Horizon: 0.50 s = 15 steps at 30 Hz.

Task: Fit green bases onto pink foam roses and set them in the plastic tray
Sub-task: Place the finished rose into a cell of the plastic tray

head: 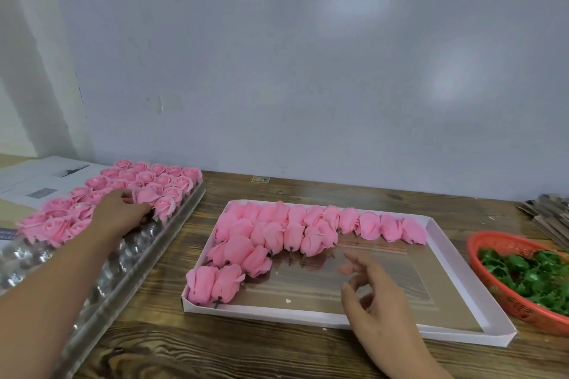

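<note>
A clear plastic tray lies on the left, its far part filled with upright pink foam roses. My left hand reaches into the tray, and its fingers rest on a rose at the edge of the filled part. A white cardboard box lid in the middle holds several pink roses lying on their sides. My right hand hovers over the lid's bare floor with fingers loosely spread and holds nothing. An orange basket at the right holds the green bases.
Everything stands on a wooden table against a pale wall. Printed paper sheets lie behind the plastic tray. A stack of flat grey sheets sits at the far right behind the basket.
</note>
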Each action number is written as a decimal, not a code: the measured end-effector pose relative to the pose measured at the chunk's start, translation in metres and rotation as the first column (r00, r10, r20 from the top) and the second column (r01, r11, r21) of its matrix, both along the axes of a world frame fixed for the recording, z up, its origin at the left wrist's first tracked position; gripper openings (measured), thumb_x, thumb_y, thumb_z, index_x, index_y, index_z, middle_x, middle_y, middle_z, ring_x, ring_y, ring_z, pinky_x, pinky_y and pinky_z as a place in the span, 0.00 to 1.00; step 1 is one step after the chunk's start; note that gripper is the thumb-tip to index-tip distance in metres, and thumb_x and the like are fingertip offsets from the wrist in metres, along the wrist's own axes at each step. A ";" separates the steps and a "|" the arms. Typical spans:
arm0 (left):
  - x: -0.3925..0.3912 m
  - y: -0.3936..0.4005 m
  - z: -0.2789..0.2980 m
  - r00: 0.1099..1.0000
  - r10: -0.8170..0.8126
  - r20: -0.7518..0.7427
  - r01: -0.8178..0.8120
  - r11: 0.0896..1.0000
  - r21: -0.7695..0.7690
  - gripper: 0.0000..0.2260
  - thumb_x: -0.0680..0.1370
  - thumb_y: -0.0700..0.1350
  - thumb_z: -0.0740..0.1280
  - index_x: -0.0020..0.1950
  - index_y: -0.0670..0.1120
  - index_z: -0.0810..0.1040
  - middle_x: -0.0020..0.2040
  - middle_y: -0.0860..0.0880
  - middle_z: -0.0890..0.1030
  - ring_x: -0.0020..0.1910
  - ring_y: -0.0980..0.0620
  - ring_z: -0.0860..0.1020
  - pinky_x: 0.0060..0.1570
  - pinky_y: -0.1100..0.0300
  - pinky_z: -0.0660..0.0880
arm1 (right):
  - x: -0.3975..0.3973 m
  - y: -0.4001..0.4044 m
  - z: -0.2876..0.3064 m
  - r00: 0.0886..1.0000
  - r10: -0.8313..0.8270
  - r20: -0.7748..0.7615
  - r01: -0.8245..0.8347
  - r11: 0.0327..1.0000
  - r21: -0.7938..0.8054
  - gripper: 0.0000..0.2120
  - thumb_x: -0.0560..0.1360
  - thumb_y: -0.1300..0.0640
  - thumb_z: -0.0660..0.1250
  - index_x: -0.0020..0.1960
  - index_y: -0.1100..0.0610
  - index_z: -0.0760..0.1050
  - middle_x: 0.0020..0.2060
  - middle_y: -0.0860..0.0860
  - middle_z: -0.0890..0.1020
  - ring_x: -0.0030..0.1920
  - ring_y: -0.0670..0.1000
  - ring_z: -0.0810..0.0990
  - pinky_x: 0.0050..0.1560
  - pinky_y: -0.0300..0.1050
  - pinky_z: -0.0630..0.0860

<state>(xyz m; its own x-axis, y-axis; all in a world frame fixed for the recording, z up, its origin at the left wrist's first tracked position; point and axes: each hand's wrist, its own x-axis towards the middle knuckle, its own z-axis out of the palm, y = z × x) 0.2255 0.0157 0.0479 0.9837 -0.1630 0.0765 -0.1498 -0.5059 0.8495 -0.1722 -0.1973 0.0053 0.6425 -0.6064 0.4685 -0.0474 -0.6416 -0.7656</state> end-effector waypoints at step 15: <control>0.008 0.006 0.000 0.997 -0.026 0.068 0.014 0.984 0.179 0.12 0.75 0.36 0.74 0.56 0.40 0.77 0.34 0.44 0.83 0.28 0.49 0.82 0.30 0.58 0.79 | 0.000 0.000 -0.002 1.000 -0.006 -0.003 0.006 1.000 0.018 0.27 0.73 0.67 0.67 0.62 0.39 0.72 0.50 0.37 0.79 0.40 0.47 0.79 0.35 0.32 0.73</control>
<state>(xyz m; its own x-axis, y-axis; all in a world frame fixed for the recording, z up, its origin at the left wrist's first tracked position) 0.2336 0.0216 0.0481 0.9734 -0.1996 0.1126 -0.2169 -0.6447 0.7330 -0.1718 -0.1972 0.0033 0.6401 -0.6186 0.4557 -0.0535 -0.6275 -0.7767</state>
